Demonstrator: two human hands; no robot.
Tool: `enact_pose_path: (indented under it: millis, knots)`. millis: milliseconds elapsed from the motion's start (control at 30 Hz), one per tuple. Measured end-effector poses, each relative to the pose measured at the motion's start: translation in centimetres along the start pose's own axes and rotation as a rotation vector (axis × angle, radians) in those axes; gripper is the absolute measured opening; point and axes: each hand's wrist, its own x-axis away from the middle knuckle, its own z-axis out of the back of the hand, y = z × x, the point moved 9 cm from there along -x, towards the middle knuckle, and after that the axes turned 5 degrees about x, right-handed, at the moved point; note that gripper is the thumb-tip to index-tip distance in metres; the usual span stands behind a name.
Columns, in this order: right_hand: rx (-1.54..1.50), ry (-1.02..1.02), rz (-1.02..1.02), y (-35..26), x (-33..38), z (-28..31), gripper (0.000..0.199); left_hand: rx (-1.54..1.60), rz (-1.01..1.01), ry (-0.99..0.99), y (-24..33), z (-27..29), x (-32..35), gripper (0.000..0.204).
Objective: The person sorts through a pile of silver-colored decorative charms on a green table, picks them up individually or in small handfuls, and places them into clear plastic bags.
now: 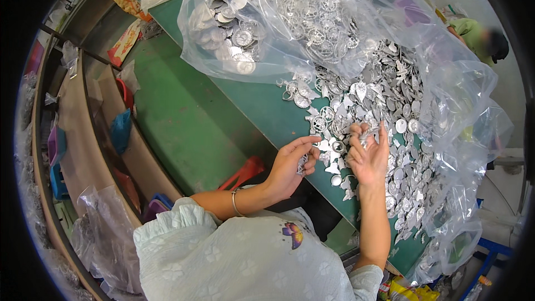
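Observation:
My left hand (285,170) is curled around silver metal charms (302,164), just off the near edge of the green table (245,97). Its index finger points toward the heap. My right hand (369,163) is over the heap, palm turned up, with a small silver metal charm (364,140) between thumb and fingers; its exact shape is hard to make out. Beneath and beyond both hands spreads a large pile of silver metal charms (404,187), some round, some ring-like, some figure-shaped.
See-through plastic bags hold round silver discs (243,38) and openwork silver pieces (317,22) at the far side. Loose plastic sheeting (454,106) lines the right. Shelves (83,117) with coloured bins stand at left. A red stool-like object (243,173) is below the table. Another person (471,33) is at far right.

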Motion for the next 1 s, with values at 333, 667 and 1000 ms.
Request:
enact_pose_path:
  millis: [333,667,1000]
  knots:
    - [1.416,0.188,0.427,-4.6,-0.3,-1.6,0.026,-0.713,-0.274,-0.106,4.8,-1.3,-1.0,0.026]
    - [2.928,0.221,0.62,2.5,-1.5,-4.7,0.009,-1.725,-0.669,-0.057,5.6,-4.1,-3.4,0.043]
    - [0.81,0.064,0.25,-5.5,-0.5,1.2,0.026,-1.688,-0.714,-0.086,5.7,-4.3,-3.8,0.042]
